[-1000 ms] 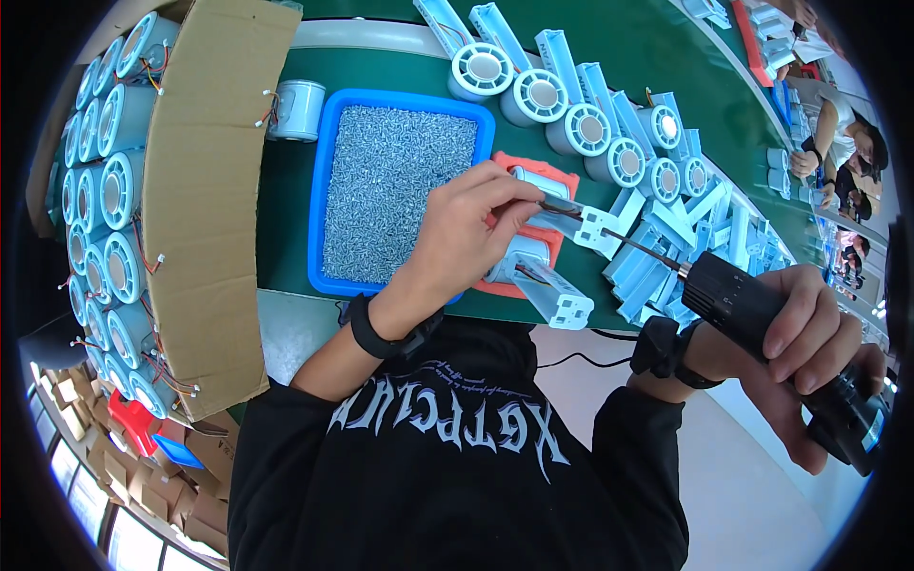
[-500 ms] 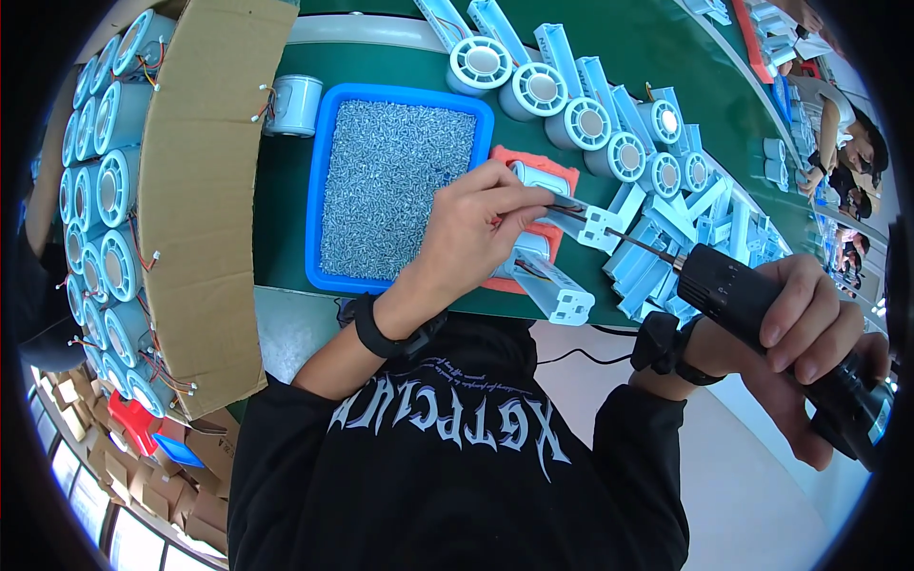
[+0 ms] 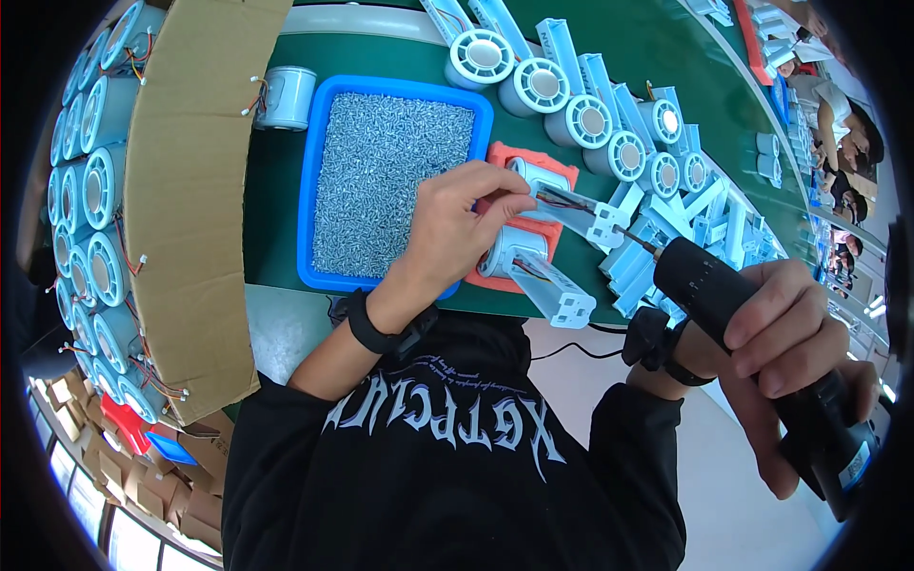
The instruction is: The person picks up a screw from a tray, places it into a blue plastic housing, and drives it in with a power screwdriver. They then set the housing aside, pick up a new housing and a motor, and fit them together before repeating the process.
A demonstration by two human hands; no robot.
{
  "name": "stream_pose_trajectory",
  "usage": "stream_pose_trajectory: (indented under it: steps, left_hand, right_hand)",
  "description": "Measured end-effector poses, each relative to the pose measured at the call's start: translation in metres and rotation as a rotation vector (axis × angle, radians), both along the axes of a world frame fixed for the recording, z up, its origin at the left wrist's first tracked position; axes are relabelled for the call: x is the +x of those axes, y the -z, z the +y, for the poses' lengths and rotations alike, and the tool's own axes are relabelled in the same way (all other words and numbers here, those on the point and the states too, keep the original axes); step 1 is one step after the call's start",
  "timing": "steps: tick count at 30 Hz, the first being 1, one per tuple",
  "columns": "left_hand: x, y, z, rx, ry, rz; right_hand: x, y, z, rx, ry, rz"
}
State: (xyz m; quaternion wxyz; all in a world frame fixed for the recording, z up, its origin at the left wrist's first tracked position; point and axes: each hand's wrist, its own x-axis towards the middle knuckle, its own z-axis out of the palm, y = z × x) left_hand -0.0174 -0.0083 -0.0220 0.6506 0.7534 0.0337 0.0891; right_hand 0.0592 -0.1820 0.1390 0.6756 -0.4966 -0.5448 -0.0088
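A brown cardboard panel (image 3: 190,209) serves as the landmark. Past its lower end lie a red bin (image 3: 124,422) and a small blue bin (image 3: 171,448), just beside each other. Farther below the panel, brown cartons (image 3: 157,490) are heaped, with bright windows (image 3: 86,514) beyond them. To the panel's right spreads the green bench (image 3: 705,95), and below that a pale floor (image 3: 752,514). Well apart, far right of the panel, are a red strip (image 3: 752,43) and a co-worker in a white top (image 3: 833,109).
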Motion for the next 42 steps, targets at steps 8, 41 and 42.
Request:
stream_pose_trajectory:
  steps: [8,41,42]
  left_hand:
    - [0.005,0.011,-0.009,-0.054,-0.042,-0.105]
    - [0.000,0.008,-0.010,-0.128,-0.108,-0.143]
    - [0.000,0.009,-0.009,-0.125,-0.108,-0.145]
  right_hand:
    - [0.001,0.001,0.003,0.001,-0.028,-0.017]
    - [0.014,-0.008,-0.037,0.255,0.066,0.253]
    - [0.015,-0.009,-0.040,0.280,0.061,0.261]
